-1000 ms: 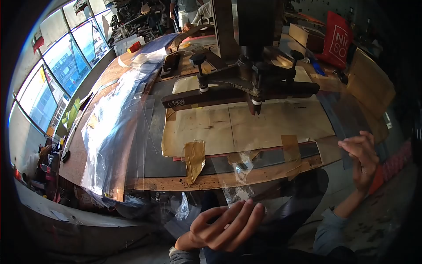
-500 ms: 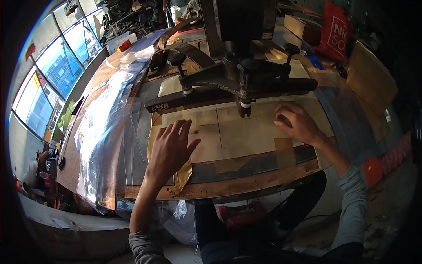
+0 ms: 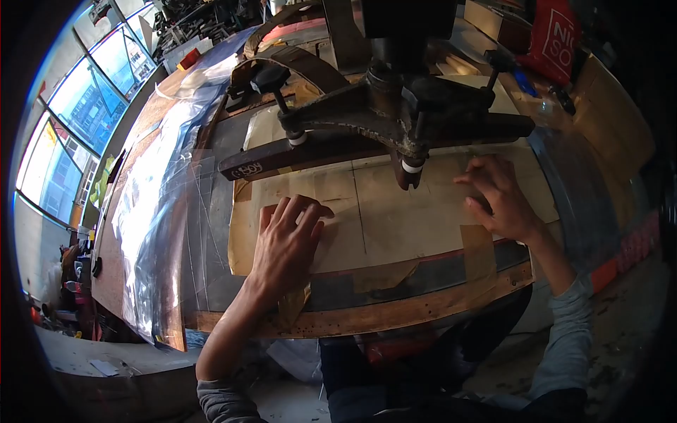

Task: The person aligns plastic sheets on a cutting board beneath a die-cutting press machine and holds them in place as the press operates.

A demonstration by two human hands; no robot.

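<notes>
A pale sheet (image 3: 395, 211) with a dark line across its middle lies flat on the worktable, under a black metal press (image 3: 395, 116). The press has a long dark bar (image 3: 331, 158) with white lettering at its left end. My left hand (image 3: 285, 236) is over the sheet's left front part, fingers bent and slightly apart, holding nothing visible. To the right of the press's notched tip, my right hand (image 3: 501, 197) hovers over or rests on the sheet; I cannot tell which. Its fingers are curled, with the thumb apart and nothing visible between them.
Brown tape (image 3: 479, 257) crosses the sheet's front edge. Clear plastic film (image 3: 151, 204) covers the table's left side. Black clamp knobs (image 3: 271, 79) rise above the bar. A red bag (image 3: 553, 42) and a cardboard piece (image 3: 613, 120) are at the back right.
The view has tilted down and shifted a little. My left hand has moved slightly right with its fingers bending more. The fingers of my right hand have spread a little.
</notes>
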